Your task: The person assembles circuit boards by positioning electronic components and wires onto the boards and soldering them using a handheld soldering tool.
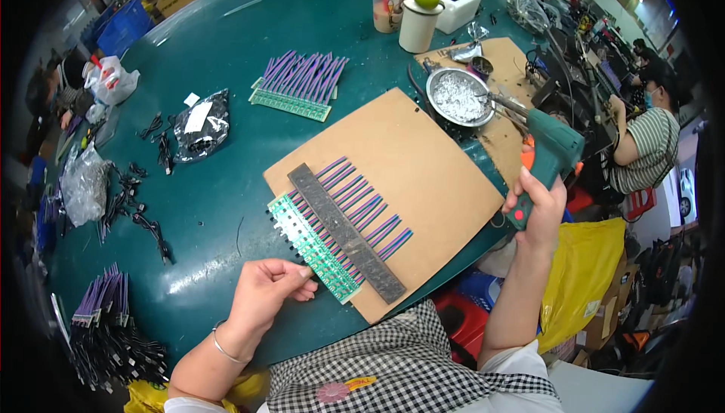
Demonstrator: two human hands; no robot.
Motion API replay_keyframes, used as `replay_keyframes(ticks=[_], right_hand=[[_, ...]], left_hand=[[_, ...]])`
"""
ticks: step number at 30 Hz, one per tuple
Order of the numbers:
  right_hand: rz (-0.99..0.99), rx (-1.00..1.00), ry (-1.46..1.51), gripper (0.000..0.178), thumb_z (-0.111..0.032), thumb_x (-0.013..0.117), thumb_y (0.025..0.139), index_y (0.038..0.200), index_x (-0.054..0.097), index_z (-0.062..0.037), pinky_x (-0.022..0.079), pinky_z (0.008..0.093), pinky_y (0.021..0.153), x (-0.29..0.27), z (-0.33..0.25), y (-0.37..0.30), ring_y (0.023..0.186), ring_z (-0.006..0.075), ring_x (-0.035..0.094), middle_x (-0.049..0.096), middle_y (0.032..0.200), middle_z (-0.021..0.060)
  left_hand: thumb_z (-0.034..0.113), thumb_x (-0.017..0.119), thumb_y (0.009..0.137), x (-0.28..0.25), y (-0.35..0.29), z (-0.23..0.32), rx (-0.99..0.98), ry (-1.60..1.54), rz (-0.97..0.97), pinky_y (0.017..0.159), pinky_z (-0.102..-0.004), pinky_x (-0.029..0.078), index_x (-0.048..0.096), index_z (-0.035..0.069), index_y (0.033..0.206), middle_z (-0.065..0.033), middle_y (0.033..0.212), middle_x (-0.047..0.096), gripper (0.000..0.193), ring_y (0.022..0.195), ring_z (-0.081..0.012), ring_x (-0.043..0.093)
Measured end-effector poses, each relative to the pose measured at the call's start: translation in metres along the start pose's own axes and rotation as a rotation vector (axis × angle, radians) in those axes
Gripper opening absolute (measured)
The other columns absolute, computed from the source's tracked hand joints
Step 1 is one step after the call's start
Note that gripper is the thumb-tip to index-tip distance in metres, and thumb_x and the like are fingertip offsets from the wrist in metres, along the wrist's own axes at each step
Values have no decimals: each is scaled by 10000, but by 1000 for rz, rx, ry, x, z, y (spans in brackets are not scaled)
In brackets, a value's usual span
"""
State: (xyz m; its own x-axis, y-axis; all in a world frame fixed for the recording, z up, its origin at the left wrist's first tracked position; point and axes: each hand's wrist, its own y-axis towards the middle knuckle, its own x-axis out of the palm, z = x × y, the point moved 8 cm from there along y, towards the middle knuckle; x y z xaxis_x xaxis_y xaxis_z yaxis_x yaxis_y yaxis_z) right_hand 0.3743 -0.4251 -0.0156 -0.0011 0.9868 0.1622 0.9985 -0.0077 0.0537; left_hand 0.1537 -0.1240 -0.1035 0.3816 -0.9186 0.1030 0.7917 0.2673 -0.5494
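My right hand [538, 203] grips a green soldering gun [555, 141] by its handle. The gun's metal tip reaches over a round metal bowl [458, 97] with silvery scraps in it. My left hand [273, 292] is closed, thumb against fingers, beside the lower edge of a green circuit board panel [313, 251]; whatever the fingertips hold, if anything, is hidden. Rows of purple, green and dark wires [362, 201] run from the panel under a dark flat bar [346, 232]. Panel, wires and bar lie on a brown board [430, 179].
Farther off lies another wired panel [294, 96]. At left are a black-filled plastic bag [202, 126], loose black cables [155, 235] and a wire bundle [113, 330]. A drink cup [387, 9] and a white cup [418, 29] with a green fruit stand at the back. A person [646, 137] sits at right.
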Motion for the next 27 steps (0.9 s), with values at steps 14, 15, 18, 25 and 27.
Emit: replay_keyframes(ticks=[14, 15, 18, 25, 27], right_hand=[[-445, -267, -124, 598, -143, 570, 806, 1257, 275, 118, 365, 192, 366, 35, -49, -62, 381, 98, 421, 441, 610, 51], [-434, -233, -65, 611, -143, 590, 796, 1253, 273, 109, 370, 201, 358, 42, -41, -71, 387, 103, 434, 447, 616, 59], [-461, -132, 56, 591, -132, 609, 775, 1223, 299, 98, 389, 209, 356, 49, -21, -90, 381, 110, 434, 465, 642, 69], [-464, -5, 107, 594, -138, 623, 751, 1197, 313, 101, 380, 214, 330, 60, -3, -109, 365, 120, 431, 451, 577, 65], [-465, 3, 112, 597, -147, 627, 747, 1190, 315, 103, 379, 213, 328, 64, -6, -116, 362, 120, 427, 441, 562, 62]], left_hand=[[54, 611, 800, -157, -14, 71, 506, 754, 721, 545, -222, 465, 651, -18, 849, -40, 706, 643, 96, 591, -74, 569], [89, 641, 759, -168, -14, 73, 491, 728, 780, 636, -281, 480, 665, -2, 836, -114, 722, 654, 122, 635, -175, 607], [91, 662, 743, -176, 4, 68, 431, 729, 671, 641, -280, 481, 671, 11, 857, -105, 726, 654, 139, 649, -181, 607], [57, 705, 709, -159, -10, 84, 736, 1125, 779, 587, -236, 454, 627, -13, 763, -57, 697, 638, 118, 622, -105, 571], [54, 704, 704, -146, -21, 88, 702, 929, 755, 588, -239, 461, 628, -9, 764, -67, 702, 637, 115, 619, -126, 582]])
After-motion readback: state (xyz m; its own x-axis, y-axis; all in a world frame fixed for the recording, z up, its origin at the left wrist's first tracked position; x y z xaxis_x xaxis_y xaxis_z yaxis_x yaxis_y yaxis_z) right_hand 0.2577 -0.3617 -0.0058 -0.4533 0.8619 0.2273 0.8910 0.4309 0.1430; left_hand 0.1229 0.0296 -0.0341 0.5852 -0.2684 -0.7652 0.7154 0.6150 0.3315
